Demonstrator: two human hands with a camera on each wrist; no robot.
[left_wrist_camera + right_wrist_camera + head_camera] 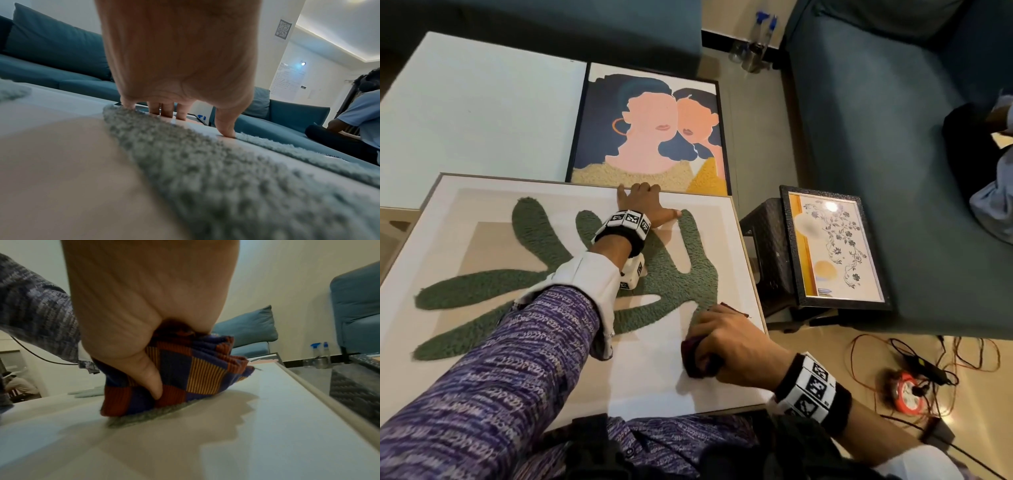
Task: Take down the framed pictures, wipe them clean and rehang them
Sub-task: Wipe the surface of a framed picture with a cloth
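Note:
A large light-framed picture (482, 240) with a green tufted cactus shape lies flat in front of me. My left hand (645, 202) holds its far edge, fingers bent over the rim and thumb stretched along the glass; the left wrist view shows the thumb (225, 128) pressing the glass beside the green shape (205, 162). My right hand (726, 342) grips a bunched checked cloth (697, 356) of blue and orange-red squares and presses it on the glass near the right corner. In the right wrist view the cloth (185, 369) sits on the glass (205, 443) under my hand (144, 305).
A second picture of two faces (650, 133) lies beyond on the white table (476, 113). A small floral frame (832, 246) leans on a dark stool (767, 246). Spray bottles (760, 37), a teal sofa (876, 137) with a seated person (989, 178), and floor cables (907, 390) lie right.

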